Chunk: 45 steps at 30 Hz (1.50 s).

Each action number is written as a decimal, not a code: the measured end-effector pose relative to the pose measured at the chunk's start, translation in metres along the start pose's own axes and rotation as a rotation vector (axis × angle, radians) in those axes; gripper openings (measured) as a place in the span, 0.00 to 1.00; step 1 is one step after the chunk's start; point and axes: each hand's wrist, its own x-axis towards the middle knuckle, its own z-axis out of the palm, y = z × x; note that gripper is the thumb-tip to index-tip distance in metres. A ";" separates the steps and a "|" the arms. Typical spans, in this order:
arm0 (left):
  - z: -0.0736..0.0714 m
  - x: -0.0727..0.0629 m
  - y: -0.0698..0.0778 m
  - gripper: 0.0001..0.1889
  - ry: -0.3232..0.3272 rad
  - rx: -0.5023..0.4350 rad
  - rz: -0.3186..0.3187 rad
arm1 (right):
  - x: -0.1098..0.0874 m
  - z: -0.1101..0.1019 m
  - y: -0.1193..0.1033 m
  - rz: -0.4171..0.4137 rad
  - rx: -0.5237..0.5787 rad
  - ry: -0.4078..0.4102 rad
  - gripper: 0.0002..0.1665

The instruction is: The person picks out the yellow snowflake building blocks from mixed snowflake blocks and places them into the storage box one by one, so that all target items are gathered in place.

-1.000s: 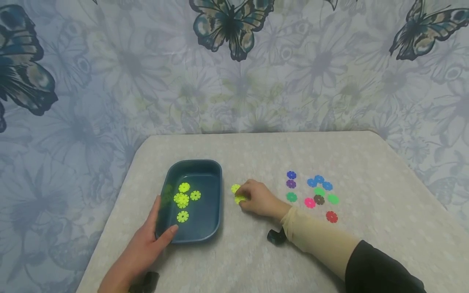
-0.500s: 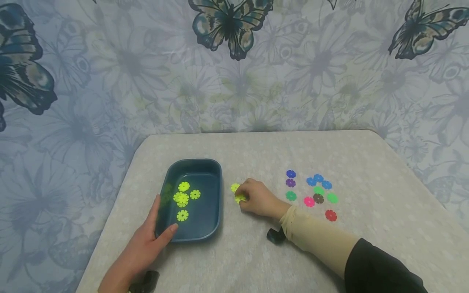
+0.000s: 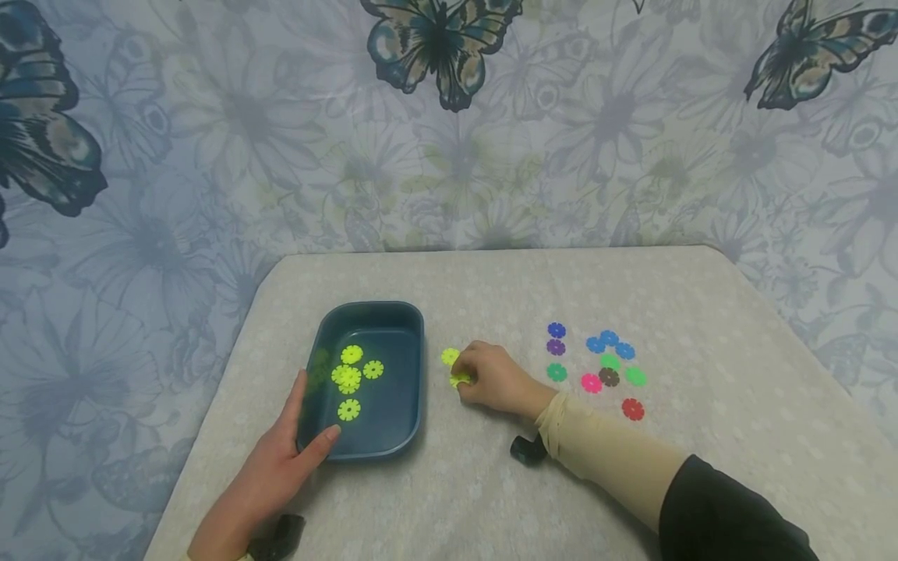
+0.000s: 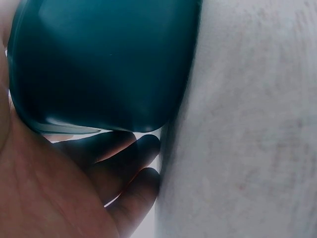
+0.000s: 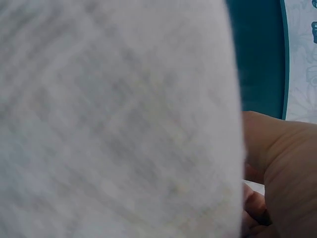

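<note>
A deep teal tray [image 3: 389,428] with rounded corners holds several bright yellow notched discs [image 3: 348,410] on its floor. My left hand [image 3: 270,463] grips the tray's near left corner, thumb over the rim and fingers along the outside. In the left wrist view, those fingers [image 4: 126,168] curl below the tray's wall. Right of the tray, my right hand [image 3: 500,379] has its thumb and fingers bent onto a yellow notched disc [image 3: 459,381] at the tablecloth, partly hidden by the fingertips. Another yellow disc [image 3: 450,356] lies just beyond them.
Several more notched discs lie right of my right hand: dark blue [image 3: 556,330], purple [image 3: 556,347], light blue [image 3: 609,338], green [image 3: 556,372], pink [image 3: 592,383], brown [image 3: 609,377] and red [image 3: 633,409]. A patterned wall [image 3: 456,179] rises behind the table's [image 3: 491,273] far edge.
</note>
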 end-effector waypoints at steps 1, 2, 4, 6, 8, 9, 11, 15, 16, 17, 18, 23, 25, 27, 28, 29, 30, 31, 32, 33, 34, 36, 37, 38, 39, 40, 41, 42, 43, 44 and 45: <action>0.000 0.000 0.000 0.53 0.000 -0.001 0.003 | 0.000 0.000 0.000 -0.016 -0.003 0.005 0.10; 0.000 0.000 0.000 0.53 0.001 -0.001 0.005 | 0.000 0.000 0.000 -0.020 0.002 0.004 0.10; 0.000 0.000 0.000 0.53 0.002 0.002 0.006 | -0.001 0.000 0.001 -0.018 0.026 -0.004 0.10; 0.000 0.000 0.000 0.53 0.004 0.006 0.007 | -0.002 0.001 0.001 -0.005 0.060 -0.020 0.11; 0.000 0.001 0.001 0.53 0.005 0.009 0.004 | -0.004 0.001 0.001 0.013 0.098 -0.043 0.12; 0.000 0.001 0.001 0.53 0.005 0.011 0.003 | -0.004 0.001 0.001 0.021 0.118 -0.054 0.12; 0.000 0.000 0.001 0.53 0.003 0.014 -0.002 | -0.006 0.000 0.001 0.031 0.150 -0.076 0.13; 0.000 0.000 0.001 0.53 -0.002 0.015 -0.017 | -0.008 -0.009 -0.001 0.063 0.220 -0.121 0.14; 0.000 0.000 0.001 0.53 -0.004 0.016 -0.021 | -0.007 -0.013 -0.001 0.071 0.234 -0.125 0.14; 0.000 0.000 0.001 0.53 -0.004 0.015 -0.023 | -0.007 -0.018 -0.002 0.082 0.247 -0.126 0.13; 0.000 0.000 0.001 0.54 -0.006 0.015 -0.027 | -0.005 -0.023 -0.001 0.088 0.268 -0.119 0.13; 0.000 0.000 0.001 0.54 -0.014 0.014 -0.040 | 0.003 -0.058 0.007 0.108 0.426 -0.018 0.11; 0.001 0.000 0.000 0.54 -0.013 0.017 -0.040 | 0.004 -0.073 0.012 0.131 0.505 0.026 0.11; 0.001 0.000 0.000 0.54 -0.010 0.021 -0.038 | 0.004 -0.086 0.017 0.163 0.567 0.061 0.11; 0.001 0.000 0.000 0.54 -0.010 0.024 -0.037 | 0.003 -0.092 0.019 0.178 0.582 0.079 0.12; 0.001 0.000 0.000 0.54 -0.009 0.025 -0.037 | 0.003 -0.097 0.023 0.193 0.592 0.096 0.12; 0.001 0.000 0.000 0.54 -0.009 0.027 -0.037 | 0.002 -0.101 0.025 0.206 0.608 0.115 0.13; 0.001 0.000 0.000 0.54 -0.009 0.026 -0.040 | 0.002 -0.104 0.027 0.220 0.620 0.129 0.14; 0.001 0.000 0.000 0.54 -0.011 0.026 -0.043 | 0.002 -0.107 0.029 0.229 0.630 0.142 0.14; 0.001 0.000 0.000 0.54 -0.012 0.027 -0.045 | 0.001 -0.109 0.031 0.237 0.638 0.153 0.14; 0.001 0.000 0.000 0.54 -0.014 0.027 -0.047 | 0.001 -0.110 0.033 0.244 0.646 0.161 0.15; 0.001 0.000 0.001 0.54 -0.017 0.028 -0.051 | 0.001 -0.110 0.035 0.256 0.655 0.167 0.15; 0.001 0.000 0.001 0.54 -0.018 0.030 -0.053 | 0.002 -0.109 0.036 0.263 0.653 0.163 0.15; 0.001 -0.001 0.001 0.54 -0.020 0.033 -0.056 | 0.004 -0.108 0.035 0.263 0.647 0.158 0.16; 0.001 -0.001 0.001 0.54 -0.019 0.035 -0.056 | 0.006 -0.107 0.034 0.260 0.651 0.151 0.16; 0.000 -0.001 0.002 0.54 -0.018 0.038 -0.056 | 0.009 -0.107 0.031 0.258 0.652 0.142 0.16; 0.000 -0.001 0.002 0.54 -0.017 0.040 -0.057 | 0.014 -0.107 0.027 0.255 0.641 0.137 0.17; 0.000 -0.001 0.003 0.54 -0.016 0.042 -0.057 | 0.019 -0.106 0.023 0.242 0.633 0.130 0.17; 0.000 -0.001 0.003 0.54 -0.013 0.042 -0.055 | 0.025 -0.106 0.017 0.223 0.641 0.125 0.16; 0.000 0.000 0.003 0.54 -0.012 0.040 -0.053 | 0.031 -0.106 0.010 0.203 0.638 0.120 0.16; 0.001 0.000 0.003 0.54 -0.010 0.039 -0.050 | 0.038 -0.106 0.003 0.183 0.640 0.111 0.15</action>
